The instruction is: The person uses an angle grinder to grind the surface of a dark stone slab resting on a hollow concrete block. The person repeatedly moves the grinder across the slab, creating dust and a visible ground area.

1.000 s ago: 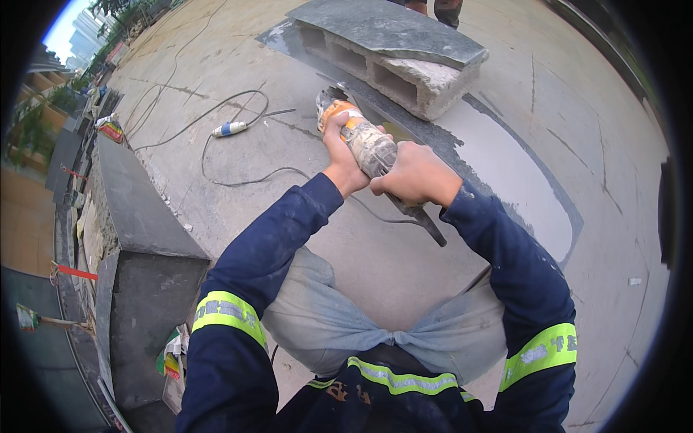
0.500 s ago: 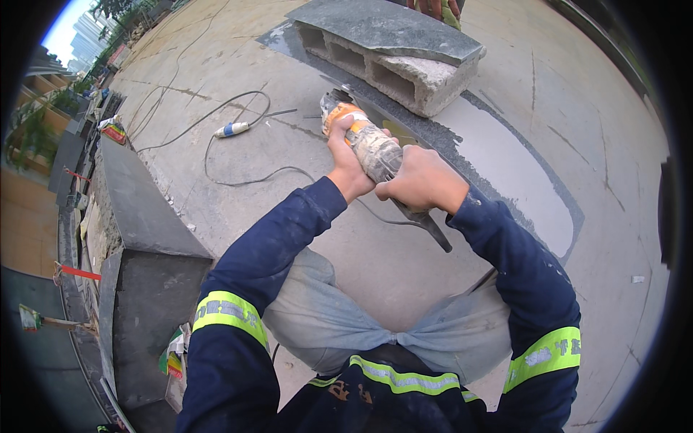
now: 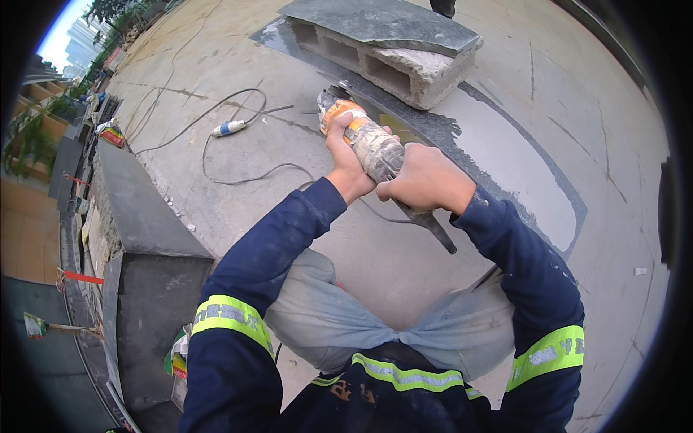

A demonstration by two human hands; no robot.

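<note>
My left hand (image 3: 345,160) is wrapped around the front body of a dust-caked orange power tool (image 3: 370,146), apparently an angle grinder. My right hand (image 3: 426,175) grips its rear, above the dark tail where the cord runs out. The tool's head is at the edge of a long dark stone slab (image 3: 434,131), which is partly covered in pale dust or slurry. A yellowish piece lies under the tool, too hidden to make out. Just beyond, a hollow concrete block (image 3: 440,81) rests on the slab, with a broken grey stone sheet (image 3: 375,25) on top.
A looping cable with a white-and-blue connector (image 3: 228,128) lies on the concrete floor left of me. Grey panels (image 3: 141,202) and debris line the left side, with a red strip (image 3: 79,275) among them. A co-worker's dark leg (image 3: 442,7) shows at the top edge.
My hands and the tool have shifted slightly right. A co-worker's hand and green cloth or glove, seen beyond the block half a second ago, are out of view now.
</note>
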